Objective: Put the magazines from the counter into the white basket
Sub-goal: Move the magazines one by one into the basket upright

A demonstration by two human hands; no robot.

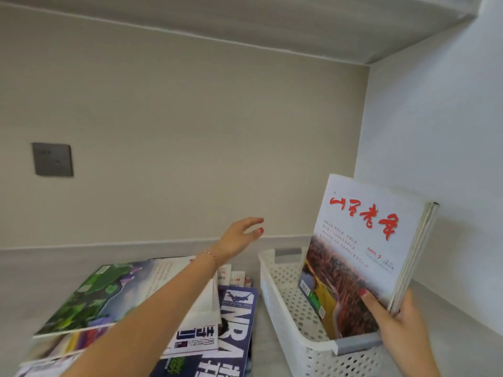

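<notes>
The right hand (400, 319) grips a red-titled magazine (362, 248) upright, its lower edge inside the white basket (283, 300), likely to stand it there, while the left hand (239, 238) hovers relaxed, holding nothing, above the counter's pile of magazines (152, 308).

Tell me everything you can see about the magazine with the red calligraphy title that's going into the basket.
The magazine with the red calligraphy title has a pale, glossy-looking cover, red brush characters across the top, small print, "2025 9", and a reddish-brown landscape photo below. It stands nearly upright, tilted, its lower end inside the white basket. The right hand grips its lower right corner, thumb on the cover. More page edges show behind it; whether they belong to a second magazine is unclear.
</notes>
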